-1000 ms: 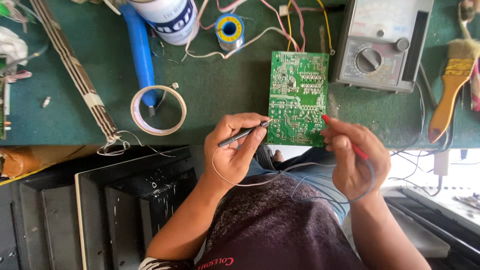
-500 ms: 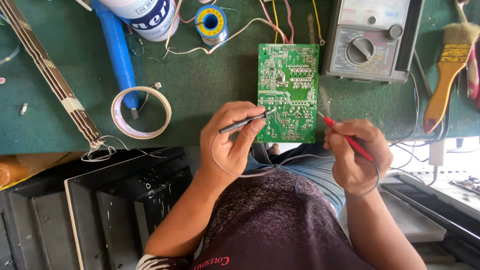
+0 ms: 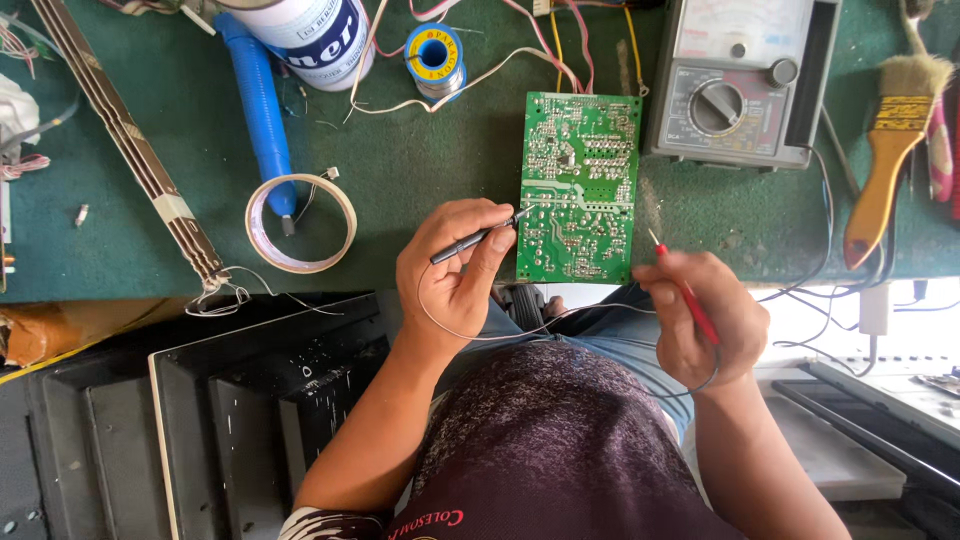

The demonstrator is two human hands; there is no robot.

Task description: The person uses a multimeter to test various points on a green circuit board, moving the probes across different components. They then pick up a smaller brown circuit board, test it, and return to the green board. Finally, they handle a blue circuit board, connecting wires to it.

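Note:
A green circuit board (image 3: 580, 185) lies solder side up on the green bench top (image 3: 430, 170). My left hand (image 3: 455, 270) grips a black test probe (image 3: 480, 237) like a pen, its tip touching the board's left edge. To the right of the board, my right hand (image 3: 705, 315) holds a red test probe (image 3: 685, 290); its tip points up just off the board's lower right corner, apart from it. Thin leads run from both probes back toward my lap.
A grey analog multimeter (image 3: 735, 85) sits right of the board's top. A paintbrush (image 3: 890, 140) lies at far right. A tape roll (image 3: 300, 222), a blue tool (image 3: 262, 105), a solder spool (image 3: 435, 55) and a white can (image 3: 310, 35) lie to the left. A dark plastic casing (image 3: 200, 420) stands below the bench edge.
My right hand with the red probe has drawn back off the board's lower right edge. The left probe stays near the board's left edge. The view shifted slightly.

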